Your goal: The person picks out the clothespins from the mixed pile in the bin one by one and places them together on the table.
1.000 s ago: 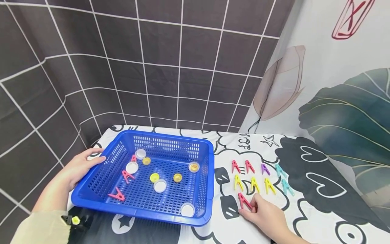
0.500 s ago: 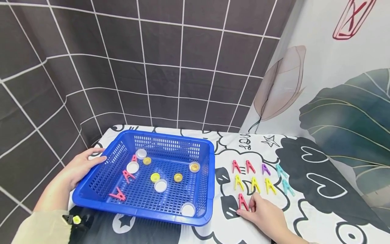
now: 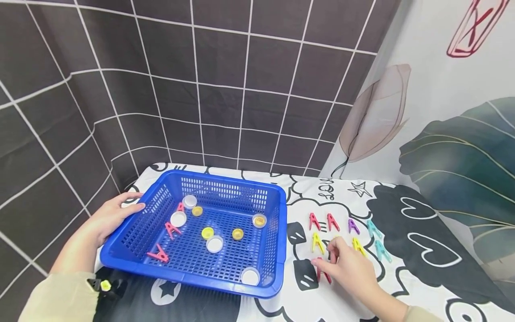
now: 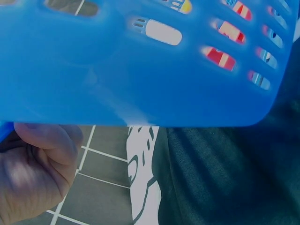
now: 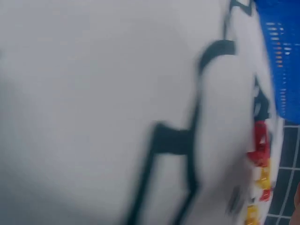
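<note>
The basket (image 3: 281, 232) looks glossy plastic, the clothespins (image 3: 317, 241) plastic, the tablecloth (image 3: 414, 295) matt.

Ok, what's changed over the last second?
The right hand let go of the front pink clothespin, leaving it turned slightly, and lifted forward toward the yellow clothespins. The left hand stays on the blue basket, which shows no visible move.

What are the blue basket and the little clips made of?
Blue basket: smooth, slightly shiny plastic, it seems; it catches light and has rows of neat slots.
Clips: probably hard plastic, from their even, bright colours; too small to tell how shiny.
</note>
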The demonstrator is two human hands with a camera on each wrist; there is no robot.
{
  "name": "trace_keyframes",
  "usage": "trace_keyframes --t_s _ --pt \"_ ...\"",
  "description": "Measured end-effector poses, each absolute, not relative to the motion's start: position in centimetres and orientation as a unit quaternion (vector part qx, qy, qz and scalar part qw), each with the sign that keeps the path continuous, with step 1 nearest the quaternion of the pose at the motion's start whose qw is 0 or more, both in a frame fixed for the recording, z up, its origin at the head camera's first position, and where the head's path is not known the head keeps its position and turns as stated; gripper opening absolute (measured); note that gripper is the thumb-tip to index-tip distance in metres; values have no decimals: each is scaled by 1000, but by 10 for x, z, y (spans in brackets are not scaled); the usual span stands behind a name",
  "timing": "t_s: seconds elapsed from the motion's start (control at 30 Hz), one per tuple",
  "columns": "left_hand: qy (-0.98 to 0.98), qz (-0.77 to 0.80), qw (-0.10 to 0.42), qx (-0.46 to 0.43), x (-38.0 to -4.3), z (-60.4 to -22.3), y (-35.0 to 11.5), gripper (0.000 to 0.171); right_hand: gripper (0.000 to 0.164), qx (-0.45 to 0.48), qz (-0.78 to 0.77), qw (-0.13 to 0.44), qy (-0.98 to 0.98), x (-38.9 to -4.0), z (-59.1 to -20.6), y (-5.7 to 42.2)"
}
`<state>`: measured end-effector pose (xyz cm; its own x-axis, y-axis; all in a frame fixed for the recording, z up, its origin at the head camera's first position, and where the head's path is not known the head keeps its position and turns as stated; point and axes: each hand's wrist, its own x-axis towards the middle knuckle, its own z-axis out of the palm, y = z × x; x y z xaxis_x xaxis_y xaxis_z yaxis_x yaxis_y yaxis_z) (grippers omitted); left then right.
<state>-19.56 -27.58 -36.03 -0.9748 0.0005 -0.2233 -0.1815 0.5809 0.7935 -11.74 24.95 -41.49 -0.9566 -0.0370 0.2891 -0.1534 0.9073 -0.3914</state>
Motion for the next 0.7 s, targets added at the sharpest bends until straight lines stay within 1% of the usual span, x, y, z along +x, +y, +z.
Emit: trace_keyframes --t_s 0.17,0.47,0.7 --pt "885 451 99 -51 -196 -361 -275 71 46 70 217 152 -962 -131 -398 238" --pt "880 463 96 -46 -196 -361 -274 69 51 115 242 120 -956 -148 -374 211" --pt "879 466 95 -44 -195 -359 -275 69 49 221 241 114 -938 -162 -358 184"
